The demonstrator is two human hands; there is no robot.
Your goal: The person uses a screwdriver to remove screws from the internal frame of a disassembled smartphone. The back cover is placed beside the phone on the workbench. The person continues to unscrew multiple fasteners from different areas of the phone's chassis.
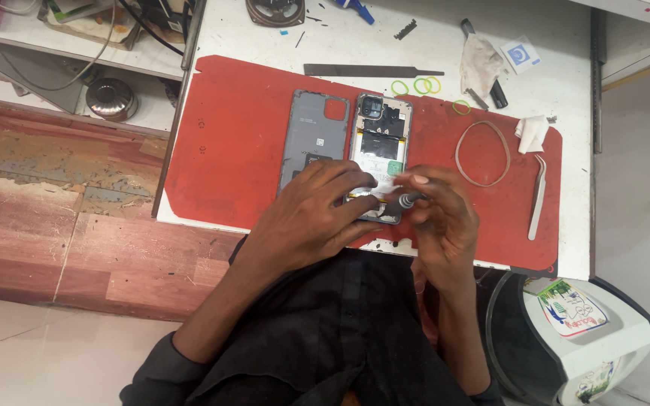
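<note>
White bench surface (265,34) is seen beneath a red rubber work mat (242,143), on which an opened smartphone with its battery and camera module exposed (380,143) lies lengthwise, its detached grey plastic back cover (311,135) just beside it on the left. The left hand (317,214) is laid flat over the lower end of the phone, fingers spread and pressing it to the mat; nothing is gripped in it. The right hand (441,218) is closed around a small grey-handled screwdriver (404,200), whose tip is directed at the lower edge of the phone, partly hidden under the fingers. For sound work, it is judged that the driver should be kept square to the screw head, light downward pressure maintained, and the phone pinned firmly so that slipping onto the board or battery is avoided. White tweezers (539,197), a large tan rubber band (483,153), small yellow-green rings (415,86) and a long dark metal file (370,71) are noted well apart from the hands.
</note>
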